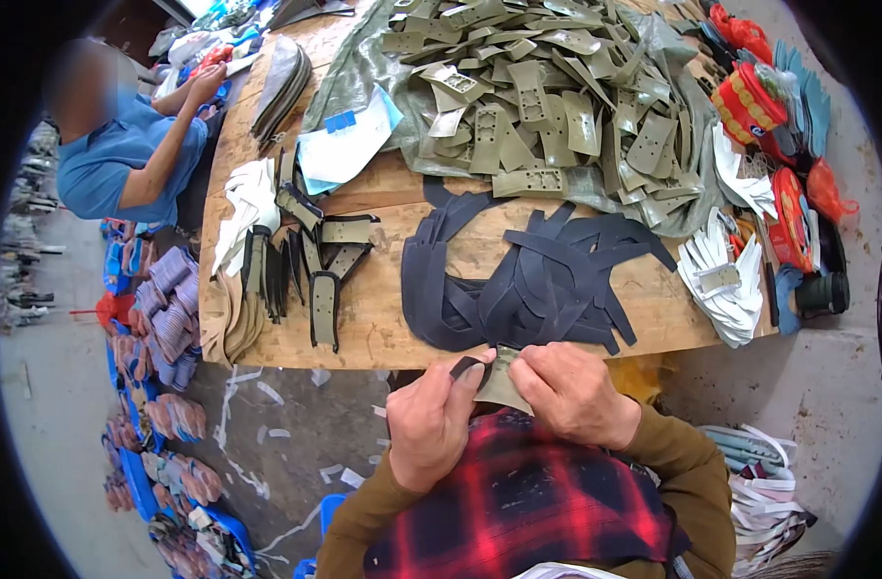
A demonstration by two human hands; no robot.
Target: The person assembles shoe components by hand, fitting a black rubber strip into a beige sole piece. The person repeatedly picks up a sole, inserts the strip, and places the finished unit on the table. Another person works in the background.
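Just off the table's near edge, I hold an olive plastic piece in front of my checked apron. My left hand is closed, pinching a black strip against the piece's left side. Closed around its right side is my right hand, thumb and fingers pressed together. Dark trim shows along the piece's top edge; my fingers hide much of the rest. Beyond my hands lies a loose heap of black strips. To the left are several olive pieces with black edging.
A large pile of olive plastic pieces covers the far table on a grey-green sheet. White gloves lie at right, beside red packages. Bundled gloves line the floor at left. A person in blue works at the far left.
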